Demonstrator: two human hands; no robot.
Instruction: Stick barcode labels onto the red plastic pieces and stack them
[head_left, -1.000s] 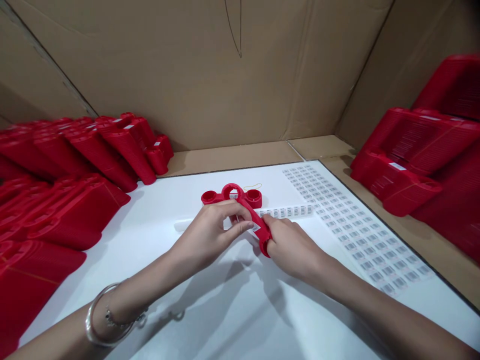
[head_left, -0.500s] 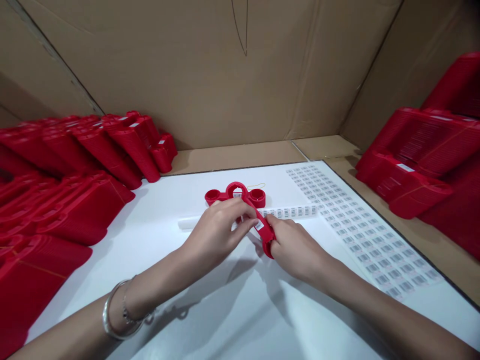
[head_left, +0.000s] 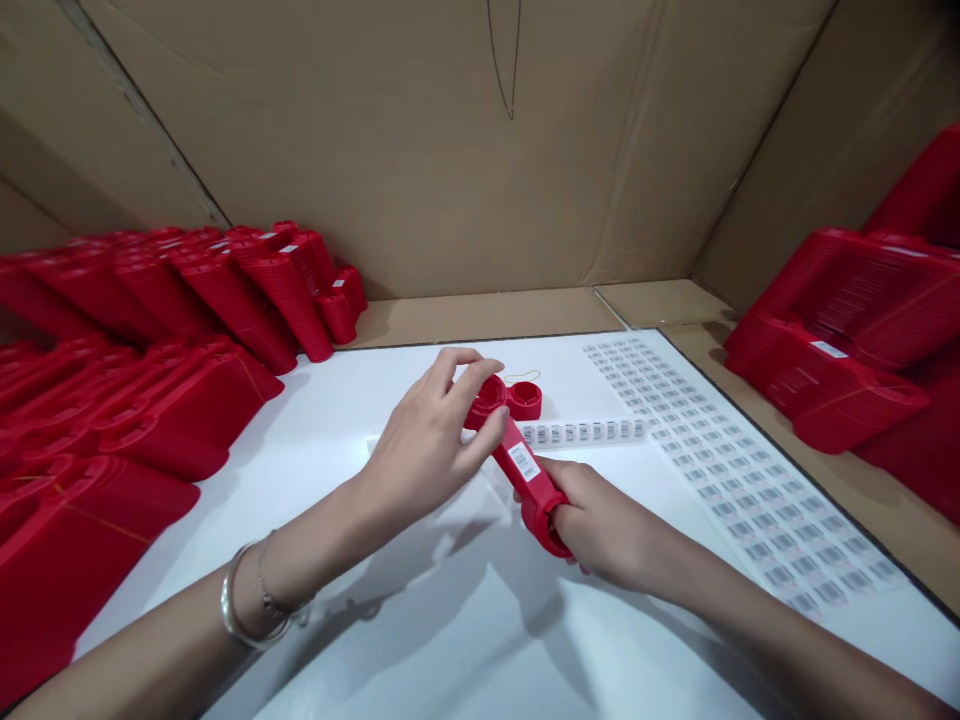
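In my right hand (head_left: 596,515) is a red plastic ringed part (head_left: 531,478), gripped at its near end and tilted over the white board. A white barcode label (head_left: 523,462) sits on its flat side, facing up. My left hand (head_left: 435,430) is open beside the part's far end, with fingers spread and curved; whether the thumb touches it I cannot tell. Behind lies another red ringed part (head_left: 529,410), partly hidden by the left hand. A strip of barcode labels (head_left: 585,432) crosses the board just past the held part.
Stacks of red parts fill the left side (head_left: 180,410) and the right side (head_left: 832,350). A sheet of barcode labels (head_left: 720,450) lies along the right of the white board (head_left: 315,580). Cardboard (head_left: 420,180) walls the back. A thin rubber band (head_left: 523,376) lies behind the parts.
My left fingers have lifted off the label area and spread apart. The held part has come slightly nearer and turned, so its label shows more fully.
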